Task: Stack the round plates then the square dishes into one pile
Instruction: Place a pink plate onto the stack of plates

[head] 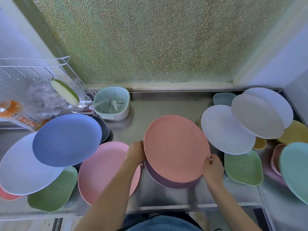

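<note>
A salmon round plate (176, 147) is tilted above a mauve round plate (168, 181) in the middle of the steel counter (150, 110). My left hand (135, 153) grips its left rim and my right hand (212, 169) grips its right rim. A pink round plate (100, 169) lies to the left. Blue (66, 139) and pale lilac (20, 167) round plates overlap at far left. On the right sit two white round plates (225, 130), a grey one (256, 115) and a teal one (296, 169). Green square dishes lie at left (51, 192) and right (243, 169).
A mint colander basket (112, 103) stands at the back left beside a wire dish rack (33, 84). An orange bottle (16, 117) lies at far left. Yellow dishes (293, 132) and pink dishes (275, 157) crowd the right. A frosted window fills the back.
</note>
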